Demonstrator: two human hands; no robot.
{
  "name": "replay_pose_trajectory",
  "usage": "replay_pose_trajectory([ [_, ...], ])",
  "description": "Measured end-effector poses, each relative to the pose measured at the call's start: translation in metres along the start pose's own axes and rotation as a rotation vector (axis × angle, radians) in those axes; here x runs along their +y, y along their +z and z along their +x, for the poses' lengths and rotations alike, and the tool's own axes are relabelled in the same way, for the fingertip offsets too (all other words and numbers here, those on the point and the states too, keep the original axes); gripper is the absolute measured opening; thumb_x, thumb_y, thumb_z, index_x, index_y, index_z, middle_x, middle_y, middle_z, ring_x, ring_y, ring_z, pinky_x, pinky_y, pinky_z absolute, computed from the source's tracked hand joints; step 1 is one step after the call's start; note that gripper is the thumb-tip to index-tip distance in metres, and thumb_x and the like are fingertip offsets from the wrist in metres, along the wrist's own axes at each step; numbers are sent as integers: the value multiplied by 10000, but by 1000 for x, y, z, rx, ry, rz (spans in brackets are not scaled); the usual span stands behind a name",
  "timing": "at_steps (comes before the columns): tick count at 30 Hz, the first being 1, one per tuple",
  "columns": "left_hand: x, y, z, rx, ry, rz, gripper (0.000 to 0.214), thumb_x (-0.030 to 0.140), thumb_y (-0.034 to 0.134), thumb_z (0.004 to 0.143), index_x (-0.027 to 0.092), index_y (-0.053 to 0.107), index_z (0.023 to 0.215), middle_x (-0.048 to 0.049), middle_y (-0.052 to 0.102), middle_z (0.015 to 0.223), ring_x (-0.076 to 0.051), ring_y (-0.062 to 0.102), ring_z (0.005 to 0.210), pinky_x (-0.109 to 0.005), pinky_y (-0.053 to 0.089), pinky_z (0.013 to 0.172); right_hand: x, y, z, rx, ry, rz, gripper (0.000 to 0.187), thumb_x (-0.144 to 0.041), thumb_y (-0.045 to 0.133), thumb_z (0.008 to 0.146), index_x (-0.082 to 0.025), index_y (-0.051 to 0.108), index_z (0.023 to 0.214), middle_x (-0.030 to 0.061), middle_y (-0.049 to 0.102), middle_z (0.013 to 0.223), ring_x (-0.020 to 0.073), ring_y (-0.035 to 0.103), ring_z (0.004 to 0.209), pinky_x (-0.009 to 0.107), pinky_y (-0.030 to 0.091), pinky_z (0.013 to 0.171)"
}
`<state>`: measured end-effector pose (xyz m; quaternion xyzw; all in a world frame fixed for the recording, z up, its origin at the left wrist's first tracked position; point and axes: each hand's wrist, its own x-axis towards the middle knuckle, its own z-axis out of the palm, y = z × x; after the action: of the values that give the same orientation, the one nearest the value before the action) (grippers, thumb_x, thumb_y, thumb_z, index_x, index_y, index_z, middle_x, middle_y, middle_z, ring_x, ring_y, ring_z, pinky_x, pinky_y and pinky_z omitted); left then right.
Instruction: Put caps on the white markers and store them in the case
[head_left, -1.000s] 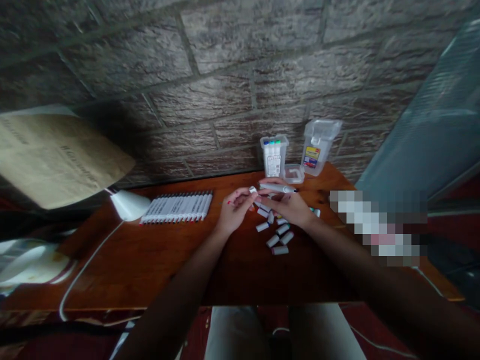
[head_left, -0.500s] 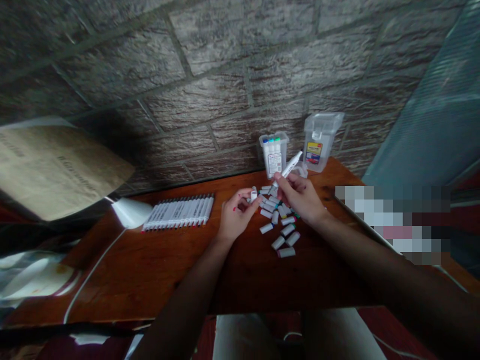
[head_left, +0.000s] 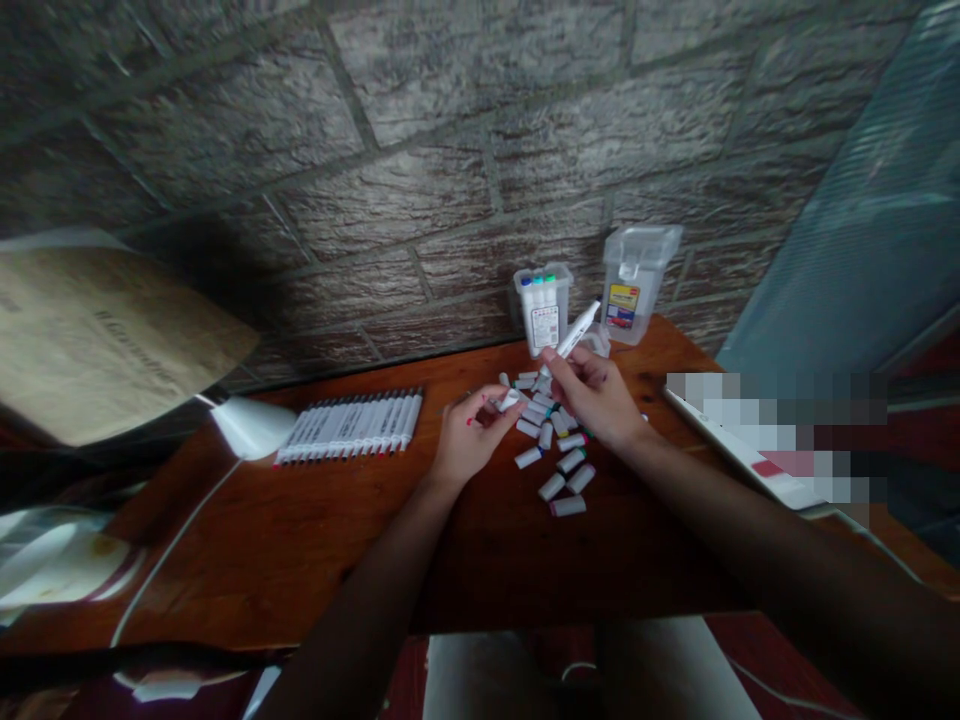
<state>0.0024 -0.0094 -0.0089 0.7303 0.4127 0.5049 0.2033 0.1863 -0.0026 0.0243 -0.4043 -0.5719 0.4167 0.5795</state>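
The left hand (head_left: 469, 435) has a small white cap (head_left: 511, 399) in its grip, pinched between thumb and finger. The right hand (head_left: 604, 402) has its grip closed around a white marker (head_left: 581, 328), tilted up over the worktop (head_left: 300, 550). Loose caps (head_left: 568, 507) lie close by, and more markers (head_left: 352, 428) lie in a row.

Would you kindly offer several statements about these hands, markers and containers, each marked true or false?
1. The right hand holds a white marker. True.
2. Nothing is in the other hand. False: the left hand holds a small white cap.
3. The row of markers lies left of the loose caps. True.
4. The loose caps lie on a plate. False: they lie on the wooden table.
5. A clear container holds upright markers. True.
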Motion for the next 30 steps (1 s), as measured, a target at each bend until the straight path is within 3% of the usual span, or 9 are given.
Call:
replay_pose_trajectory([
  [16, 4, -1, 0, -46, 87, 39, 163, 295, 738, 849, 173, 725, 956, 9, 692, 698, -86, 556, 544, -194, 462, 544, 3, 2, -4, -134, -110, -40, 429, -596, 670, 847, -201, 561, 721, -54, 492, 537, 81, 401, 474, 241, 294, 447],
  [30, 7, 0, 0, -31, 46, 23, 187, 344, 718, 862, 171, 706, 933, -5, 708, 706, -93, 570, 534, -198, 462, 525, -5, 1, -5, -27, -130, -71, 428, -602, 656, 849, -203, 571, 720, -26, 555, 597, 106, 467, 524, 257, 364, 495],
])
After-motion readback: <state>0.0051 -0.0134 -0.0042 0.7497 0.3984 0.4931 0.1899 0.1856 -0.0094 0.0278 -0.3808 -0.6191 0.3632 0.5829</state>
